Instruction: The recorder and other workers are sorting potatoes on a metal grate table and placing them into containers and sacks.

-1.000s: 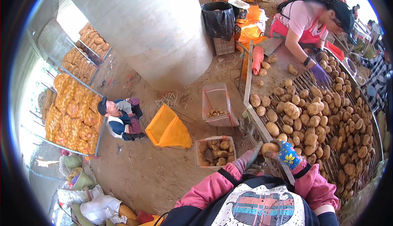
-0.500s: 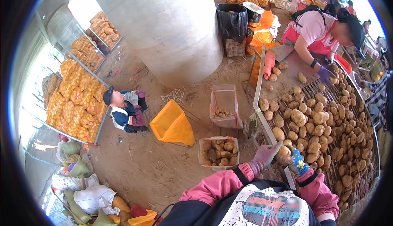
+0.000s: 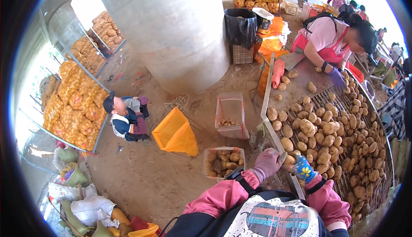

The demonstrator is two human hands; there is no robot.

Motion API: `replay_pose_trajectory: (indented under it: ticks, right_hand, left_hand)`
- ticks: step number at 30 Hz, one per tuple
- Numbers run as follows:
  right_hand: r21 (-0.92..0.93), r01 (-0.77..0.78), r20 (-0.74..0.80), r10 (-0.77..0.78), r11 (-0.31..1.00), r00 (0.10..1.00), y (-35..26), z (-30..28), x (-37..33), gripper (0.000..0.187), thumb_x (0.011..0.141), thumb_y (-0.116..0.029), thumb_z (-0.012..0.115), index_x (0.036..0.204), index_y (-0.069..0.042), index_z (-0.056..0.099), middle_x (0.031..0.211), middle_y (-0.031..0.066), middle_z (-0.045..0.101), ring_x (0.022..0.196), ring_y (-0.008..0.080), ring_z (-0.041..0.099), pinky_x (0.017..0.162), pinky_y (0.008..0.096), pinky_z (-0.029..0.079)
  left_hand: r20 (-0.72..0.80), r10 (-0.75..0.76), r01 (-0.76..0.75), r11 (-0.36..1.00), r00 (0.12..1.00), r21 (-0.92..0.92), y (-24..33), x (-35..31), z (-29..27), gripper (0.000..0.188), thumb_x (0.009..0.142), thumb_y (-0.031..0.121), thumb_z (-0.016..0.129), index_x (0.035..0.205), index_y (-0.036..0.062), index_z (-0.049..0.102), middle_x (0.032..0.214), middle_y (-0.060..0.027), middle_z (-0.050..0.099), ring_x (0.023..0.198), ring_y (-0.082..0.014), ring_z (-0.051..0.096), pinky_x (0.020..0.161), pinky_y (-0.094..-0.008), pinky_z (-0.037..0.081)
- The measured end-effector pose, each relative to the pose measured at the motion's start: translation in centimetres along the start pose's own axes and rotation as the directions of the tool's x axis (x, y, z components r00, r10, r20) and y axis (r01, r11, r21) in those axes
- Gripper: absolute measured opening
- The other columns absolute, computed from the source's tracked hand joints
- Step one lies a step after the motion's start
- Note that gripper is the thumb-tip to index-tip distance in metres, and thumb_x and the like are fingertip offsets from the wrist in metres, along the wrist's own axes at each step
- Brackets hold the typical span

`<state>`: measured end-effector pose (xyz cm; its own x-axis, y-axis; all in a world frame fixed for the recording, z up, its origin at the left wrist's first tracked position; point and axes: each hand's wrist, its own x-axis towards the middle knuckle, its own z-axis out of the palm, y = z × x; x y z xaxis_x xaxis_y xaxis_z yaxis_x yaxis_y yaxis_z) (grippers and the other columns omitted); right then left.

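My left hand (image 3: 268, 163), in a purple glove, is over the near edge of the sorting table. Its fingers are curled in, its thumb points toward a potato (image 3: 289, 160), and whatever lies inside the grip is hidden. My right hand (image 3: 304, 169), in a blue flowered glove, has its fingers closed on that potato from the right. Just beyond both hands, many loose potatoes (image 3: 331, 128) cover the slatted table (image 3: 296, 97).
Left of the table stand a crate of potatoes (image 3: 224, 162), a second crate (image 3: 230, 111) and an open orange bag (image 3: 175, 132). A person (image 3: 126, 116) is low by filled net sacks (image 3: 74, 104). Across the table, a co-worker's purple-gloved hand (image 3: 338, 78) is among potatoes.
The view has shifted slightly, so the scene sits a little further left. My hands stay close together around the potato. The co-worker's purple-gloved hand has moved back from the potatoes, toward their body.
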<state>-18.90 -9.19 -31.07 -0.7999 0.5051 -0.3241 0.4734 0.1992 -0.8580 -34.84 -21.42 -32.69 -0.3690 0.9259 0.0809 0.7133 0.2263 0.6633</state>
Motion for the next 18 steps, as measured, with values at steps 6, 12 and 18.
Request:
replay_pose_trajectory:
  ticks: [6, 12, 18]
  right_hand:
    - [-0.082, 0.144, 0.0, -0.144, 0.986, 0.99, 2.3, 1.7, 0.6, 0.06, 0.075, -0.023, 0.077, 0.124, 0.003, 0.054, 0.109, 0.019, 0.066, 0.101, 0.0273, 0.065, 0.084, 0.0353, 0.051]
    - [0.123, -0.152, 0.111, 0.139, 0.981, 0.984, -3.2, 2.1, -1.1, 0.058, 0.08, -0.033, 0.073, 0.121, 0.005, 0.056, 0.103, 0.0125, 0.068, 0.093, 0.0156, 0.064, 0.08, 0.0313, 0.051]
    - [0.498, -0.073, 0.146, 0.0, 0.864, 0.989, 2.1, 1.4, -1.6, 0.058, 0.083, -0.035, 0.072, 0.125, 0.003, 0.056, 0.105, 0.0104, 0.067, 0.094, 0.0141, 0.063, 0.082, 0.0299, 0.052]
  left_hand:
    - [0.3, -0.301, 0.356, 0.923, 0.905, -0.145, -0.9, 0.1, 0.8, 0.061, 0.095, 0.054, 0.037, 0.095, 0.0009, 0.067, 0.095, -0.0259, 0.065, 0.096, -0.0418, 0.061, 0.088, -0.0461, 0.047]
    - [0.255, -0.35, 0.382, 0.92, 0.902, -0.09, -3.0, -0.2, 2.4, 0.065, 0.095, 0.057, 0.038, 0.086, -0.0001, 0.067, 0.085, -0.026, 0.065, 0.089, -0.0436, 0.062, 0.082, -0.0486, 0.047]
    - [0.201, -0.121, 0.17, 0.954, 0.972, -0.249, -0.4, 0.1, 1.5, 0.06, 0.096, 0.052, 0.041, 0.08, 0.0004, 0.066, 0.079, -0.026, 0.063, 0.082, -0.0434, 0.062, 0.075, -0.0475, 0.049]
